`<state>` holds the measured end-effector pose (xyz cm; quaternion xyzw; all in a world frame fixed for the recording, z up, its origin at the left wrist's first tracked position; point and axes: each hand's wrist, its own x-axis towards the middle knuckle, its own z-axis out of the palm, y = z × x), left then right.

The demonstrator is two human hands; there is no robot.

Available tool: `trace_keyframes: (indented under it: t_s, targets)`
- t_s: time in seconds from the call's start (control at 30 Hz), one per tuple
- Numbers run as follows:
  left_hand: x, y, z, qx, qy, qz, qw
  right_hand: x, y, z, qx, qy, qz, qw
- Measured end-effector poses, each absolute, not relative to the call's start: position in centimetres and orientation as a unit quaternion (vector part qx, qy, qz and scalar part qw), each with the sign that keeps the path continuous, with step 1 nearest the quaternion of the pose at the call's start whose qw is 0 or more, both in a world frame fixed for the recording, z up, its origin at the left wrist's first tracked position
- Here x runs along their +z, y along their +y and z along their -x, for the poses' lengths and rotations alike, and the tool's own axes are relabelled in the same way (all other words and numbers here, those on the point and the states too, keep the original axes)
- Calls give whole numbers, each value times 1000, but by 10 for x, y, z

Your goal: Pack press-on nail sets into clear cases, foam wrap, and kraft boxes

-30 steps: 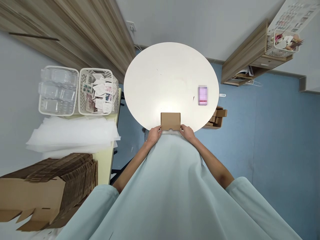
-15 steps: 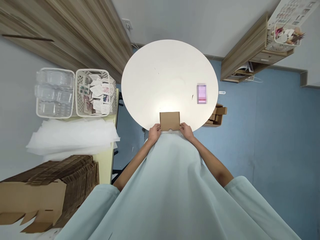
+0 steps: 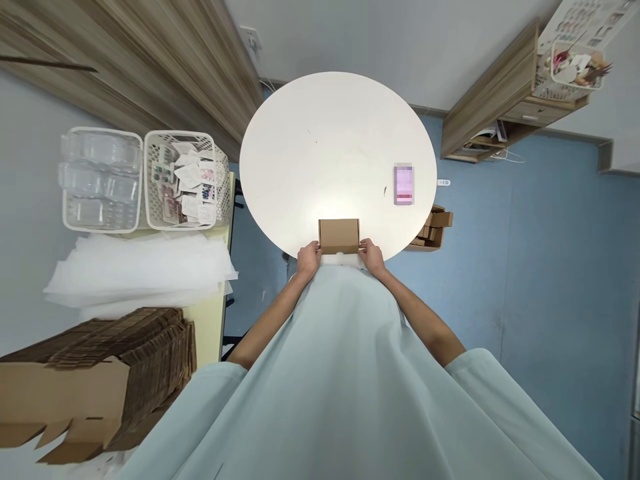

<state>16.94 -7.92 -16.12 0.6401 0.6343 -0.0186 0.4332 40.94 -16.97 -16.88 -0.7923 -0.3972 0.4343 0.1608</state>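
Note:
A small brown cardboard box (image 3: pixel 339 235) sits at the near edge of the round white table (image 3: pixel 300 167), its lid lying over the top. My left hand (image 3: pixel 309 259) grips its left front corner with the fingers bent inward. At the right front corner, my right hand (image 3: pixel 371 257) does the same, thumb and fingers closed on the cardboard. The inside of the box is hidden. On the table's right side lies a pixelated pink-purple rectangle (image 3: pixel 403 185).
On the left side table are a basket of clear plastic containers (image 3: pixel 103 180), a basket of small packets (image 3: pixel 187 183), white sheets (image 3: pixel 140 270) and a stack of flattened cardboard boxes (image 3: pixel 150 373). An open carton (image 3: pixel 431 233) stands on the floor right of the table, near a wooden cabinet (image 3: pixel 493 100).
The box front has tipped or settled slightly, so a narrow front face now shows below the lid. Both hands stay at its corners. The view has shifted a little.

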Motion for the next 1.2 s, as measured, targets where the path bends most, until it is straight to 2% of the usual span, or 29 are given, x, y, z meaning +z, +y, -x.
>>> trace_keyframes:
  t_s: [0.27, 0.43, 0.57, 0.73, 1.03, 1.2]
  targets:
    - [-157, -79, -169, 20, 630, -609, 482, -172, -167, -411, 436, -403, 782, 188]
    - [-140, -80, -166, 57, 624, -588, 511, -160, -165, -412, 439, -395, 766, 254]
    - [-116, -78, -159, 105, 622, -597, 496, -135, -161, -415, 434, -380, 760, 299]
    - [-96, -70, -155, 113, 636, -602, 470, -110, -156, -418, 429, -377, 762, 305]
    - [-115, -65, -159, 141, 606, -596, 507, -124, -153, -421, 448, -370, 756, 301]
    - [-123, -64, -160, 152, 587, -602, 519, -131, -154, -422, 471, -361, 734, 331]
